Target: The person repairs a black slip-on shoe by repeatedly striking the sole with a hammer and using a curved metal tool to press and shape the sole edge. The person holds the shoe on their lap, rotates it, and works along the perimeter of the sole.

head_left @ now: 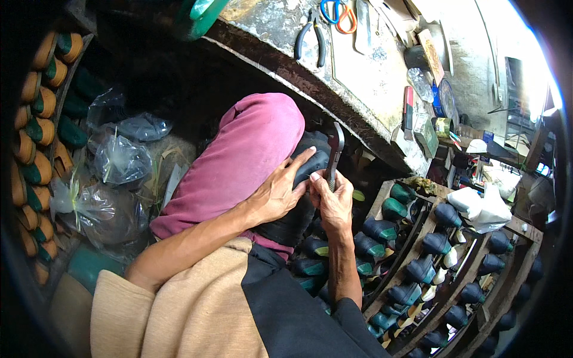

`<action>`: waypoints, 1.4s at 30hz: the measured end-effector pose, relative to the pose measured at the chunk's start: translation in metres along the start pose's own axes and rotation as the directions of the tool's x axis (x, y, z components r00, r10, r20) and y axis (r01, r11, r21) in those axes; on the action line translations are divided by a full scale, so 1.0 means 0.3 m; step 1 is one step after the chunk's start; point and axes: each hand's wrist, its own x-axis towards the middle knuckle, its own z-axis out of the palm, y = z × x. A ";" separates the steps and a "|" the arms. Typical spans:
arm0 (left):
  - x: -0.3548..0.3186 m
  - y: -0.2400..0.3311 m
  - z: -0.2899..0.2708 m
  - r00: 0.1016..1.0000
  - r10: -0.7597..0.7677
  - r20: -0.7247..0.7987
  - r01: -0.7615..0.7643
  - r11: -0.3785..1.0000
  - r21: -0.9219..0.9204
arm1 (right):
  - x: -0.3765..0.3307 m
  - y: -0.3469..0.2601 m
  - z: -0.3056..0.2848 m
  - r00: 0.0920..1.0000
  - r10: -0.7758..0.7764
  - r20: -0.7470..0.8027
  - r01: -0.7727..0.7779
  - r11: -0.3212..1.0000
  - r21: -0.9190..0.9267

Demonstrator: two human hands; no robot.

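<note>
A black shoe upper (316, 156) rests against my legs beside my raised knee in pink trousers (239, 149). My left hand (280, 186) grips it from the near side, with the index finger stretched along its surface. In my right hand (335, 200) is a dark metal tool (335, 152) with a curved head, held upright between thumb and fingers. The tool stands close against the shoe's right side; whether it touches the shoe I cannot tell. My hands hide the shoe's lower part.
A worn workbench (364, 89) runs along the upper right, bearing black-handled pliers (311, 37), scissors (339, 15) and a red-handled cutter (408, 113). Wooden racks (412, 253) of dark shoes on green lasts stand at the right. Tan shoes (45, 131) fill a left rack near plastic bags (119, 158).
</note>
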 end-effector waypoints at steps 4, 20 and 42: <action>-0.002 -0.011 0.016 0.999 -0.043 0.009 0.043 0.998 0.034 | -0.005 0.009 0.001 1.000 -0.007 -0.012 0.007 1.000 0.000; 0.026 -0.008 -0.098 0.996 -0.067 0.053 0.068 0.997 -0.023 | -0.237 -0.055 0.059 0.978 -0.201 0.064 0.211 0.928 -0.308; -0.002 -0.075 -0.066 0.992 0.047 0.119 -0.045 0.999 -0.018 | -0.274 0.102 0.112 0.690 -0.722 -0.047 0.529 0.549 -0.647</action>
